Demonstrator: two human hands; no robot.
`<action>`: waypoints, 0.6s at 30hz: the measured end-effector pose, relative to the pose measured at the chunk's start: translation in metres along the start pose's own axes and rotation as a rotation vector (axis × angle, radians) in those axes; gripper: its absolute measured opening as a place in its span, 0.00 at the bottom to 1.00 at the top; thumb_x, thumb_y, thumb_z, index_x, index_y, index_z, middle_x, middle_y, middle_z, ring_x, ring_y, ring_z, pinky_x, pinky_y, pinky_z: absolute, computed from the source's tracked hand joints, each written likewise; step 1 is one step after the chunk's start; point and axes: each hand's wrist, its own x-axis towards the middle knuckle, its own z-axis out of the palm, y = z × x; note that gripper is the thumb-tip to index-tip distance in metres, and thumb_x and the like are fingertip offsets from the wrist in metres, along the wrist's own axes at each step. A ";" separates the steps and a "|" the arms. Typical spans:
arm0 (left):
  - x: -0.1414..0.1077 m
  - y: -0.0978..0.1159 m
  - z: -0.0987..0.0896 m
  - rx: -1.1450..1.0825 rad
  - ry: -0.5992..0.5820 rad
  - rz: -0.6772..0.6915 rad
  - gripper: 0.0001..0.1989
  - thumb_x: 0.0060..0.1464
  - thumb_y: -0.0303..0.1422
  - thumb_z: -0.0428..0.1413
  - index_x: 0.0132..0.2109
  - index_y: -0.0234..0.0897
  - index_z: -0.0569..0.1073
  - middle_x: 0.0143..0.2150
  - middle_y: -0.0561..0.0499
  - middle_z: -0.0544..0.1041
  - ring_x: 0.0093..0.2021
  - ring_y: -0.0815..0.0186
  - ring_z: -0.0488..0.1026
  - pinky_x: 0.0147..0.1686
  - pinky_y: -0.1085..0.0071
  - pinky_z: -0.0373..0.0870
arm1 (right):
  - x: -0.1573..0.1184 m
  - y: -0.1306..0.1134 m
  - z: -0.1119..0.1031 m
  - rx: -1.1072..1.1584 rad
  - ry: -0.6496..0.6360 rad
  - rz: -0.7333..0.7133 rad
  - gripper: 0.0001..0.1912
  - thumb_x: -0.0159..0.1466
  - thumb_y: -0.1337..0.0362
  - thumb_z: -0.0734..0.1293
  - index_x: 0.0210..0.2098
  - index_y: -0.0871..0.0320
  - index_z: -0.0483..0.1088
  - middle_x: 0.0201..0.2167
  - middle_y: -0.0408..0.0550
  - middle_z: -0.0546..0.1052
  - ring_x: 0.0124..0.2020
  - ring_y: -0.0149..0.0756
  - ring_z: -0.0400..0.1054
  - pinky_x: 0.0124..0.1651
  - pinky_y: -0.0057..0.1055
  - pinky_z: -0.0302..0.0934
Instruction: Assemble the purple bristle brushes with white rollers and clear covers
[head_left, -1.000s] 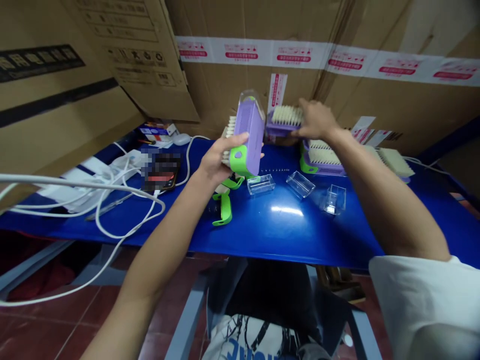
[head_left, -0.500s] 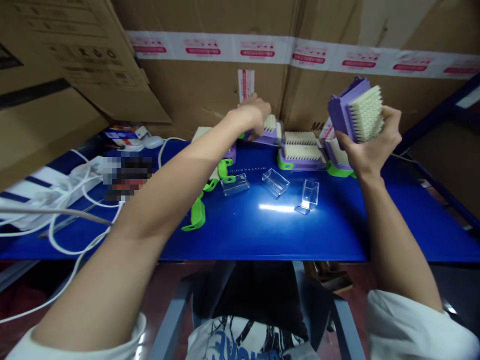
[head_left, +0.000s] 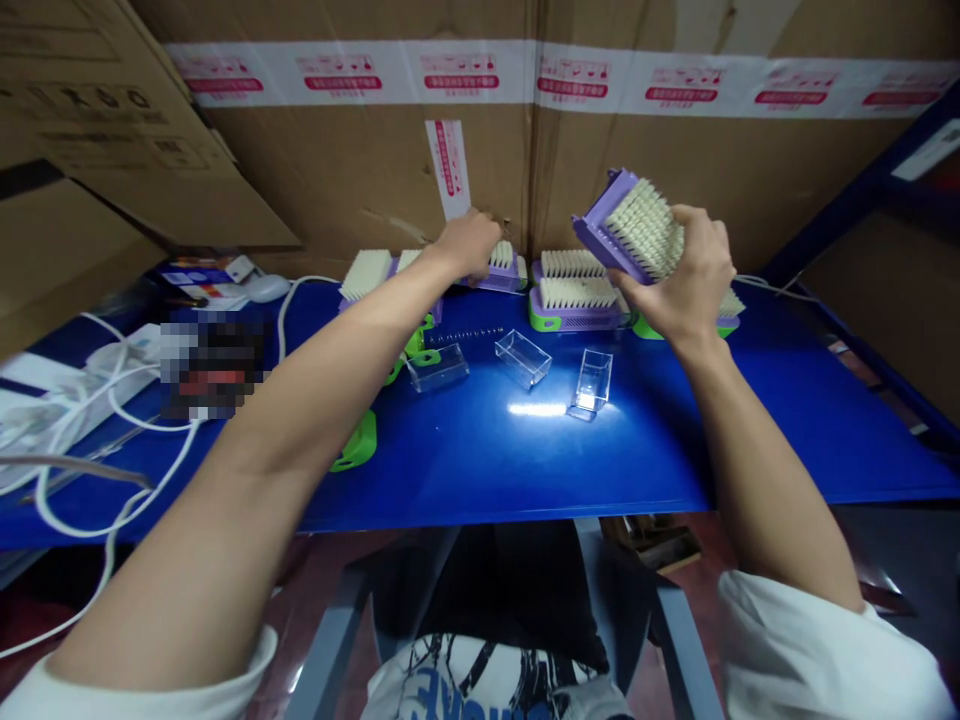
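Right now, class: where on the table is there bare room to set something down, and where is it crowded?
Bare: the front of the blue table, between the clear boxes and its near edge; also right of the right forearm. Crowded: the back, with brushes along the cardboard, and the left, where white cables lie.

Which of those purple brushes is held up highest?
The purple brush in the right hand: it is raised and tilted, while the other brushes sit lower along the cardboard.

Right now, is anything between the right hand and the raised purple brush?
Nothing visible does: the right hand grips the purple brush directly. The three transparent boxes lie apart from both, on the blue table.
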 end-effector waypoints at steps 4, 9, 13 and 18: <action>0.007 -0.007 0.003 -0.022 -0.026 -0.010 0.36 0.46 0.28 0.79 0.64 0.30 0.85 0.65 0.35 0.85 0.66 0.38 0.82 0.68 0.52 0.80 | 0.001 -0.001 0.008 0.017 -0.077 -0.017 0.48 0.69 0.35 0.72 0.80 0.46 0.59 0.71 0.61 0.77 0.71 0.77 0.68 0.72 0.80 0.66; 0.013 -0.010 0.004 -0.067 -0.007 0.007 0.40 0.44 0.29 0.79 0.66 0.35 0.85 0.62 0.39 0.87 0.65 0.40 0.82 0.67 0.53 0.80 | -0.003 -0.016 0.012 0.020 -0.158 -0.051 0.48 0.66 0.38 0.74 0.78 0.52 0.64 0.72 0.65 0.76 0.74 0.76 0.67 0.75 0.74 0.66; 0.006 -0.002 0.000 -0.057 -0.031 0.031 0.39 0.47 0.32 0.79 0.67 0.32 0.85 0.64 0.37 0.85 0.68 0.35 0.79 0.69 0.50 0.78 | -0.007 -0.022 0.018 0.003 -0.174 -0.087 0.45 0.64 0.41 0.76 0.74 0.54 0.68 0.69 0.66 0.78 0.73 0.77 0.69 0.72 0.74 0.68; -0.006 0.006 0.006 -0.116 -0.045 0.042 0.46 0.52 0.35 0.79 0.75 0.33 0.77 0.71 0.35 0.81 0.72 0.33 0.76 0.72 0.46 0.75 | -0.007 -0.014 0.030 0.039 -0.140 -0.100 0.45 0.63 0.36 0.76 0.71 0.52 0.70 0.68 0.64 0.81 0.70 0.76 0.72 0.71 0.74 0.69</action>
